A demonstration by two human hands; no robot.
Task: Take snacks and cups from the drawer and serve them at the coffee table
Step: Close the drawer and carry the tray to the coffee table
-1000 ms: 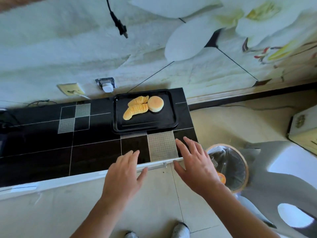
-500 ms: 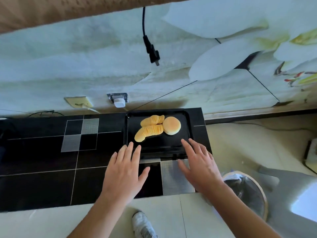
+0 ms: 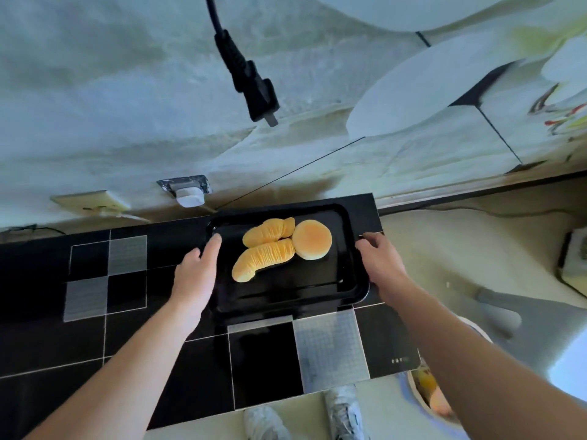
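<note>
Hands (image 3: 193, 274) at tray (image 3: 286, 300) sides

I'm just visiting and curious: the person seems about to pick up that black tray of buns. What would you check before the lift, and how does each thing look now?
1. Left hand on the tray: not ok; fingers lie straight along the left rim, not yet curled round it.
2. Right hand gripping the right rim: ok; fingers curl over the edge.
3. Snacks inside the rim: ok; two ridged rolls and a round bun sit near the middle.
4. Snacks steady: cannot tell; they lie loose and may slide.
5. Hanging plug above: ok; well clear of the tray.
6. Cups aboard: not ok; none on the tray.
</note>
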